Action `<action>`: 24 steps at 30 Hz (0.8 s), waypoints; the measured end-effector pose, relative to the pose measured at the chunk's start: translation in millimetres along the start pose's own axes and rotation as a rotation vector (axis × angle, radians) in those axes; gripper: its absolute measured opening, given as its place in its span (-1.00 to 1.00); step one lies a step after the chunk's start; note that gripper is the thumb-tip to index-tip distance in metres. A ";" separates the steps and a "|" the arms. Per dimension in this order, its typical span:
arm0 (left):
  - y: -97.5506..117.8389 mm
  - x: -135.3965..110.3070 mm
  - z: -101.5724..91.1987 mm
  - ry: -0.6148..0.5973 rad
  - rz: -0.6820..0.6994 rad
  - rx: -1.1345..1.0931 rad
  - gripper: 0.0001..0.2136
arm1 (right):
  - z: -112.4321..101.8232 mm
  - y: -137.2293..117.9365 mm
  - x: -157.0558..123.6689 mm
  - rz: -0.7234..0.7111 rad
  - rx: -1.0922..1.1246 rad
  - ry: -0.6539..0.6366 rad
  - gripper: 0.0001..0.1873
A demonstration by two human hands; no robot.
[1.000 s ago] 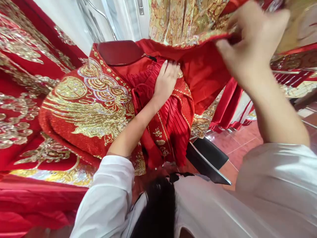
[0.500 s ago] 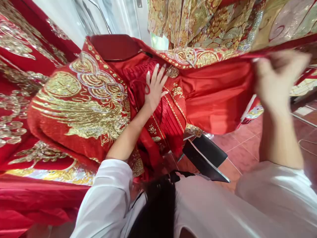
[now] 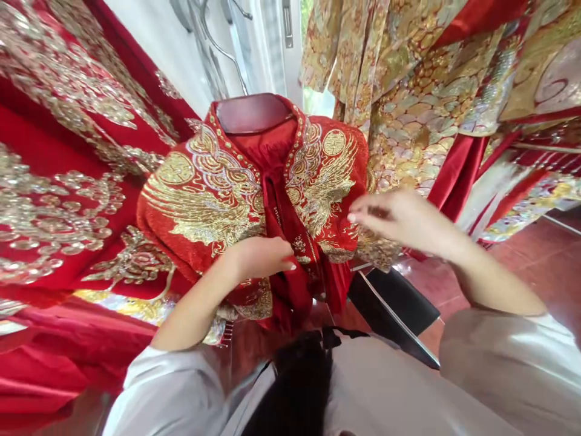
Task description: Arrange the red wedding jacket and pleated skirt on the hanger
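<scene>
A red jacket [image 3: 195, 224] with gold bird embroidery hangs from a dark red hanger [image 3: 254, 114], both front panels lying forward. Between the panels shows a pleated red inner garment [image 3: 336, 284] with long red ties [image 3: 275, 212]. My left hand [image 3: 263, 257] is over the inner edge of the left panel, fingers curled; what they hold, if anything, is hidden and slightly blurred. At the outer side of the right panel, my right hand [image 3: 393, 218] has its thumb and fingers apart, tips at the embroidered cloth.
Red gowns with silver beading [image 3: 68, 212] hang close on the left. Gold scale-patterned garments [image 3: 399, 127] hang at the back right. A black flat-sided object [image 3: 394, 303] stands on the red tiled floor [image 3: 521, 260]. Behind the hanger is a metal hook [image 3: 222, 48].
The right front panel, held out wide before, now lies forward over the inner garment. My right hand has come inward; my left hand has left the inner garment's chest and moved down. The view has shifted.
</scene>
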State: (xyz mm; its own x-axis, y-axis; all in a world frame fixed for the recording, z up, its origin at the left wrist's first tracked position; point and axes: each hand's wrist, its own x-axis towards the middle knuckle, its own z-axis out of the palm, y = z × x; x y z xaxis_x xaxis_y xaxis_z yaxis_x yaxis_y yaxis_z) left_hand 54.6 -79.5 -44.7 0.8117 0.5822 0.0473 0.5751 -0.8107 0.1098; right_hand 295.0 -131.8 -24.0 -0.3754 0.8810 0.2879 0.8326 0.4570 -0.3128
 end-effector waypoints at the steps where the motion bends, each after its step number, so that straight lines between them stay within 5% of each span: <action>1: -3.9 -15.5 -16.8 0.035 -0.031 0.010 -0.78 | -9.9 4.9 13.5 0.011 -0.034 0.103 -0.72; 3: -12.1 -33.1 -50.6 0.295 -0.201 0.030 -0.71 | -26.1 15.3 46.6 -0.027 -0.092 0.256 -0.78; 5: -22.0 -33.1 -76.3 0.693 -0.433 0.119 -0.64 | -34.0 25.5 83.8 -0.142 -0.117 0.330 -0.65; 7: -35.1 -21.8 -89.2 0.820 -0.551 0.167 -0.61 | -34.4 32.6 117.5 -0.262 -0.101 0.298 -0.50; 11: -65.5 3.3 -90.9 0.709 -0.510 0.095 -0.71 | -30.6 26.3 150.4 -0.286 -0.077 0.162 -0.81; 17: -84.3 6.1 -102.5 0.960 -0.324 -0.047 -0.57 | -47.9 -2.4 146.6 -0.232 0.076 0.310 -0.53; 21: -99.3 -18.4 -104.7 0.697 -0.215 -0.232 -0.52 | -60.2 30.7 148.1 -0.159 0.272 0.102 -0.66; 24: -125.6 -43.3 -94.7 0.450 -0.311 -0.448 -0.47 | -58.5 76.2 139.3 -0.037 0.413 -0.111 -0.80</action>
State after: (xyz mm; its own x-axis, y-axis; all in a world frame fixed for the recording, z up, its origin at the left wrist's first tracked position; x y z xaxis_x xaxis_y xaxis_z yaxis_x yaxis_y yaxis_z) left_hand -62.5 3.0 33.5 0.4399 0.8301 0.3425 0.5977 -0.5553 0.5782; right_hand 329.9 18.7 45.2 -0.4624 0.8606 0.2135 0.5932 0.4792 -0.6469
